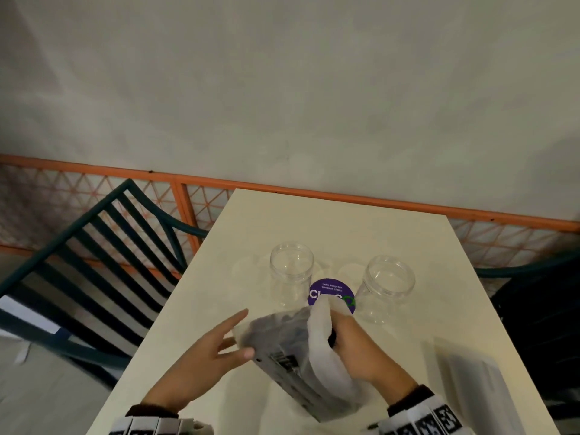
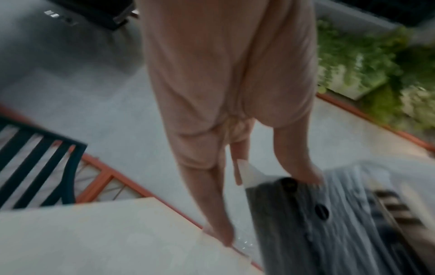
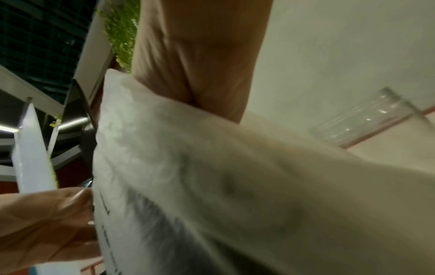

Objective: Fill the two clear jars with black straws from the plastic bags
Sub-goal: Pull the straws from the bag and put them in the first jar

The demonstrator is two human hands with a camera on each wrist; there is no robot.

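Note:
Two clear jars stand open on the cream table, one on the left and one on the right; both hold nothing. In front of them a plastic bag of black straws is held tilted above the table. My right hand grips the bag's right side, with the white plastic flap draped over its fingers. My left hand is spread with straight fingers, and its thumb touches the bag's left edge. The left wrist view shows the bag with the straws' dark ends. In the right wrist view the bag hides my right fingers.
A round purple sticker lies on the table between the jars. A second, blurred plastic bag lies at the table's right. Dark slatted chairs stand at the left and right. An orange railing runs behind the table.

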